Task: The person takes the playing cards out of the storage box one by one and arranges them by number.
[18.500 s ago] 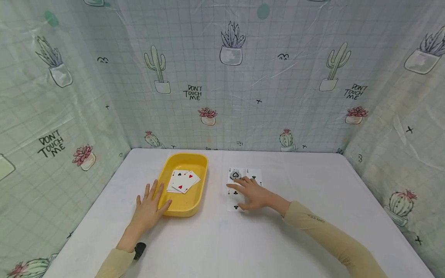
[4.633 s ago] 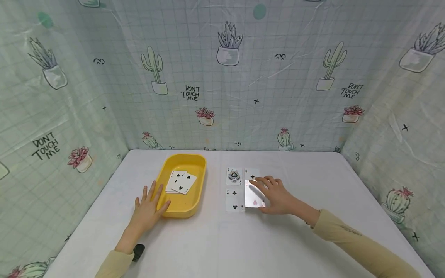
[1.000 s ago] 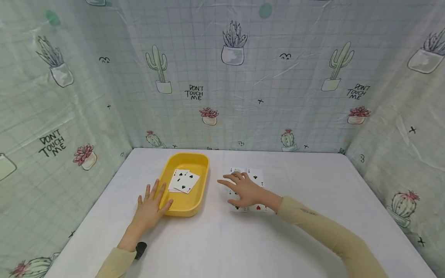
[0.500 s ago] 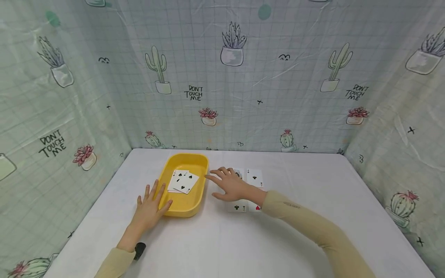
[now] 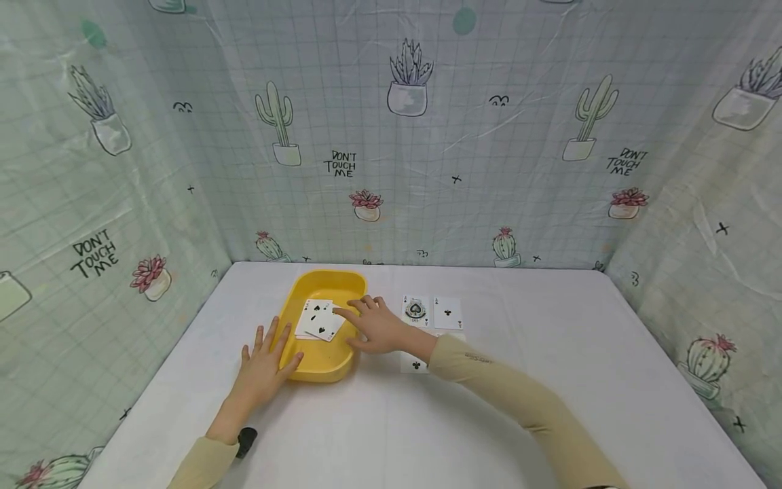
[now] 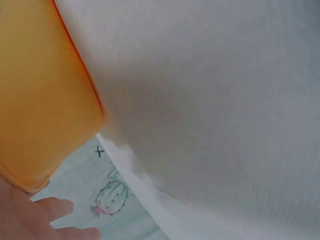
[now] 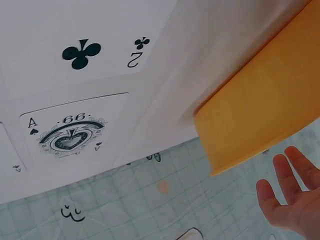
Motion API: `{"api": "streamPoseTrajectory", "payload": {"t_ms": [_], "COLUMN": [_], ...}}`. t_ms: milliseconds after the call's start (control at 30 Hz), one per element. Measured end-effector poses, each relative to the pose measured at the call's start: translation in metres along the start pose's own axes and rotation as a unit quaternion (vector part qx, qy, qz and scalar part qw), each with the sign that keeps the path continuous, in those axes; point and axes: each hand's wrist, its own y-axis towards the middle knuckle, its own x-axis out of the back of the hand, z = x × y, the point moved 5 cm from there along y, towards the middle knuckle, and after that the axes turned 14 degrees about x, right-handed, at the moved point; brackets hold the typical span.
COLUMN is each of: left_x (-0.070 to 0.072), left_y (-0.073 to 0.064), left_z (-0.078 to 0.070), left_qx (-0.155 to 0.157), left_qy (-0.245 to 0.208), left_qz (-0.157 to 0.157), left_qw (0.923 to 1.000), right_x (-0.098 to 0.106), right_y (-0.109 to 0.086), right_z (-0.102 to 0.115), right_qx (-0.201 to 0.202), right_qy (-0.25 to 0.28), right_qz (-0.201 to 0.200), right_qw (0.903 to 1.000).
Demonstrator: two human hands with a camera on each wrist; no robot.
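Note:
My left hand [image 5: 259, 373], fingers spread, rests on the left rim of the yellow tray [image 5: 324, 372]. A small pile of playing cards [image 5: 318, 324] lies face up in the tray, a spade card on top. Above the tray's right rim reaches my right hand [image 5: 380, 328], its fingers extended toward the pile, with nothing visible in them. Right of the tray, the ace of spades [image 5: 415, 310] and ace of clubs [image 5: 449, 313] form a back row. In front lies the two of clubs [image 5: 415, 365], partly under the forearm; the card beside it is mostly hidden.
The white table [image 5: 391, 435] has a back edge against a hanging cloth [image 5: 525, 170] printed with cacti. Similar cloth walls stand at left and right. A small black object [image 5: 246, 441] shows by the left wrist.
Over the last second my right hand has moved left from the laid-out cards to the tray. Earlier it set down a two of hearts beside the two of clubs. My left hand has stayed.

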Motion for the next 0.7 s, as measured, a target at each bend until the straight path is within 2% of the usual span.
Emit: {"api": "streamPoseTrajectory", "payload": {"t_ms": [367, 700], "left_x": [0.000, -0.001], "left_y": [-0.001, 0.000], "left_z": [0.001, 0.001], "left_qx": [-0.002, -0.004], "left_qy": [-0.003, 0.000], "left_qz": [0.003, -0.001], "left_qw": [1.0000, 1.0000], "right_x": [-0.007, -0.015], "right_y": [0.026, 0.048], "right_z": [0.007, 0.009], "right_qx": [-0.011, -0.066], "right_qy": [0.001, -0.010], "right_qz": [-0.003, 0.032], "right_qw": [0.9999, 0.9973]}}
